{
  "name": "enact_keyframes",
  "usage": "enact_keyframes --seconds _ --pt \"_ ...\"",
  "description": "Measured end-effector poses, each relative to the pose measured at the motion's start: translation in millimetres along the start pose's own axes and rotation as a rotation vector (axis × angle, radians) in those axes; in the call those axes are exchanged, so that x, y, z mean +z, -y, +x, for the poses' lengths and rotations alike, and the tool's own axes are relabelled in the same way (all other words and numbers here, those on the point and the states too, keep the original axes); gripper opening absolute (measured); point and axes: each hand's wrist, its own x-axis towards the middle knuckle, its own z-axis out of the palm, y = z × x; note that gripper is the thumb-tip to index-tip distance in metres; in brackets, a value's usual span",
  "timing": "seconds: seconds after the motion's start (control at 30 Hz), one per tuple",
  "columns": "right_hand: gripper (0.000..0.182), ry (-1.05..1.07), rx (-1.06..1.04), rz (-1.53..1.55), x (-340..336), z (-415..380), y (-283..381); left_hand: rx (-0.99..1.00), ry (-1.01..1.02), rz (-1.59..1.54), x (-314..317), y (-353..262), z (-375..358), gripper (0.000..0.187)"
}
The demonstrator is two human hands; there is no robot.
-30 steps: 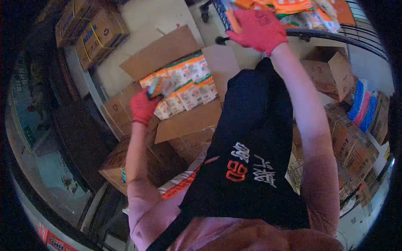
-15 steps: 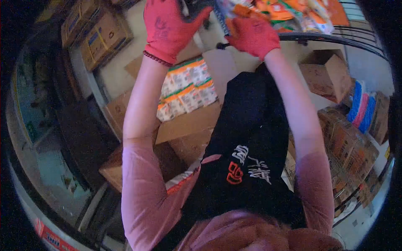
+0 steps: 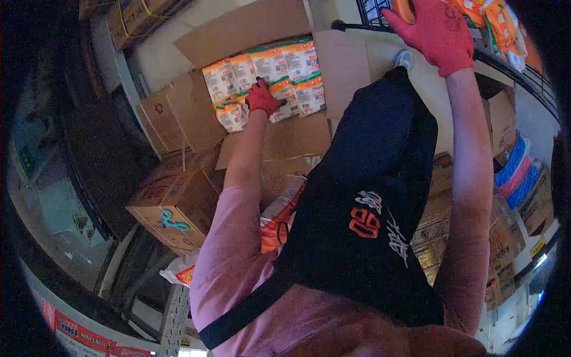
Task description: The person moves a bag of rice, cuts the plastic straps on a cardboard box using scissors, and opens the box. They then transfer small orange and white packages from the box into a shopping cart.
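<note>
White-and-orange packets [image 3: 300,59] lie in carton [image 3: 285,140] beneath my left fingers [image 3: 260,86]; grasp indeterminable. Right fingers [image 3: 397,22] near orange packets [image 3: 501,27], grip unclear.

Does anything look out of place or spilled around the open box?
Nothing looks spilled; packets in the open box sit in rows. A teal looped thing, maybe scissors handles, at the brown carton looks stray among packaging.

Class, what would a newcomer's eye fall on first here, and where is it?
The red-gloved right hand, upper right, beside orange packets, probably stands out first. Next, the red-gloved left hand is over white packets inside the open carton, upper centre.
</note>
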Motion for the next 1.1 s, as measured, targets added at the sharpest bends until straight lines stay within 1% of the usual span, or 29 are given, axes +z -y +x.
enact_keyframes --seconds 0.03,0.07,0.13,0.17,0.2,0.23,0.3,0.33,0.4,0.5,0.53,0.63,0.67,0.73,0.77,0.8,0.83,0.9,0.93,1.0,1.07,1.1 --pt "0.038 -0.022 0.041 0.043 -0.4 -0.9 2.5 -0.017 0.047 -0.01 -3.8 1.8 3.5 0.115" --pt "0.038 -0.005 0.018 0.034 -1.8 0.3 2.8 -0.007 0.119 -0.135 -10.8 5.8 4.1 0.109" --pt "0.038 0.024 -0.018 0.015 -4.7 2.1 1.1 0.062 0.157 -0.136 -1.1 16.1 13.8 0.102" --pt "0.037 0.031 -0.005 -0.009 -5.0 3.3 1.2 0.101 0.18 -0.137 4.2 18.2 18.4 0.098" --pt "0.037 0.044 0.011 -0.034 -5.2 2.4 1.4 0.094 0.151 -0.182 11.9 20.9 18.8 0.09" --pt "0.036 0.059 0.028 -0.059 -5.1 1.0 1.6 0.096 0.122 -0.129 9.8 18.1 12.4 0.09" --pt "0.035 0.033 -0.013 0.011 -6.0 0.3 1.5 0.1 0.051 -0.025 -0.2 11.3 5.8 0.089" --pt "0.034 0.02 -0.036 0.046 -6.8 0.5 2.3 0.134 0.041 -0.211 8.9 15.2 7.7 0.088" --pt "0.034 0.065 -0.001 0.049 -8.9 3.2 5.1 0.199 0.021 -0.585 33.1 26.5 14.0 0.087" --pt "0.033 0.102 0.028 0.012 -15.4 5.6 8.0 0.195 -0.004 -0.464 -6.3 16.6 -14.5 0.076" --pt "0.033 0.109 0.03 -0.004 -16.1 4.9 8.6 0.195 -0.022 -0.463 -17.0 17.5 -20.0 0.078" --pt "0.033 0.045 0.012 0.012 -10.2 1.5 7.5 0.203 0.026 -0.421 -54.6 21.0 -21.7 0.079" --pt "0.033 0.04 -0.003 0.025 -7.3 2.9 5.1 0.235 0.113 -0.568 -54.0 23.2 -14.2 0.084" --pt "0.033 0.023 -0.03 0.048 -4.2 3.9 0.9 0.272 0.154 -0.77 -19.0 18.6 4.6 0.085" --pt "0.033 0.032 -0.004 0.032 -5.4 3.0 2.9 0.296 0.179 -0.872 -16.3 3.0 2.6 0.086" --pt "0.033 0.044 0.024 0.014 -7.4 1.7 5.9 0.253 0.135 -0.772 -13.7 -11.9 0.3 0.084" --pt "0.033 0.054 0.052 -0.005 -8.8 1.1 6.2 0.088 0.192 -0.962 -6.3 -23.7 -4.3 0.081" --pt "0.033 0.04 -0.005 -0.048 -6.0 1.4 -0.5 -0.263 0.318 -1.32 18.5 -39.7 -10.2 0.075" --pt "0.033 0.036 -0.035 -0.066 -3.8 1.3 -2.8 -0.101 0.412 -1.703 30.4 -43.9 -11.6 0.071" --pt "0.033 0.031 0.003 0.009 -6.0 0.2 3.1 -0.056 0.292 -1.785 75.6 -49.5 2.2 0.071" --pt "0.034 0.024 0.001 0.06 -5.9 0.4 5.0 -0.02 0.123 -1.8 85.0 -61.1 2.9 0.073" --pt "0.034 0.017 -0.021 0.069 -5.4 1.0 2.5 -0.066 0.116 -1.785 87.0 -60.5 3.9 0.073"
